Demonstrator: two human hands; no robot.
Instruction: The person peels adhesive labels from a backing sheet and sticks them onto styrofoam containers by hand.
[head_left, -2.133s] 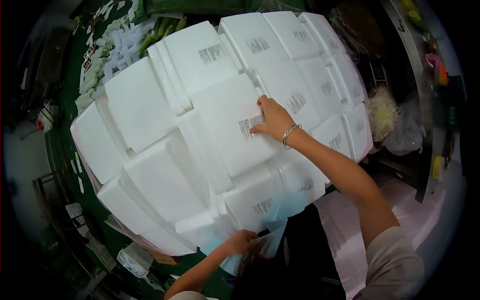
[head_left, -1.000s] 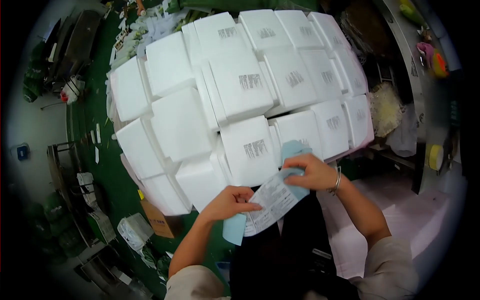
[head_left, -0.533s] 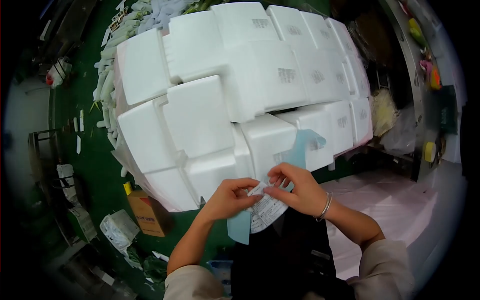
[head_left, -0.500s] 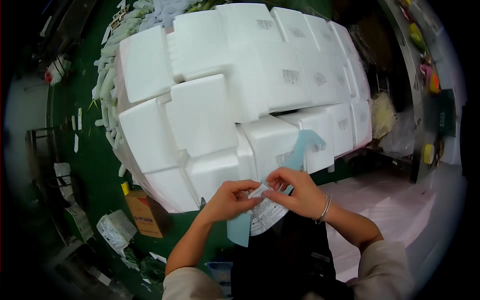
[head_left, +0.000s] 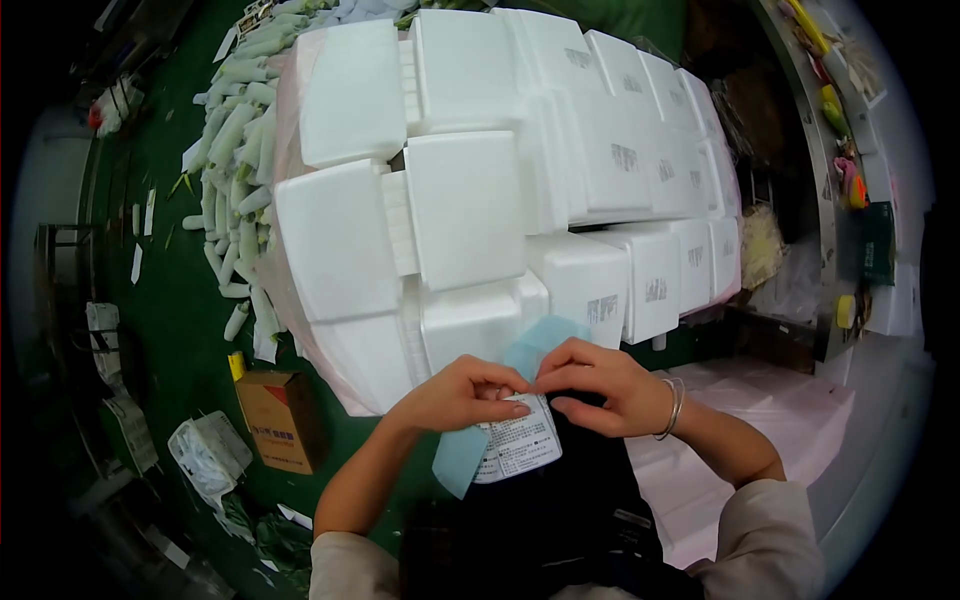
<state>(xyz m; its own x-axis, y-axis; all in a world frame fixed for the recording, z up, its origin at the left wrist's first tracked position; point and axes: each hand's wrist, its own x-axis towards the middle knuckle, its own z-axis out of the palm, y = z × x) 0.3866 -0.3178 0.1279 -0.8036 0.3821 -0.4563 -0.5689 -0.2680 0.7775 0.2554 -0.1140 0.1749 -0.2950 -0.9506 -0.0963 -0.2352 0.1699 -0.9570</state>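
At lower centre, the left hand (head_left: pixel 455 395) pinches a printed label (head_left: pixel 520 442), likely light, limp and best edge-held, the grip of the right hand (head_left: pixel 615 390) unclear.

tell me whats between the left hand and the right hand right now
In the head view, the upper part of a printed white label lies in the narrow gap between the left hand and the right hand; the rest shows below them.

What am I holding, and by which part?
A printed label: the left hand pinches it near its top edge. The right hand is there too, but its grip can't be told.
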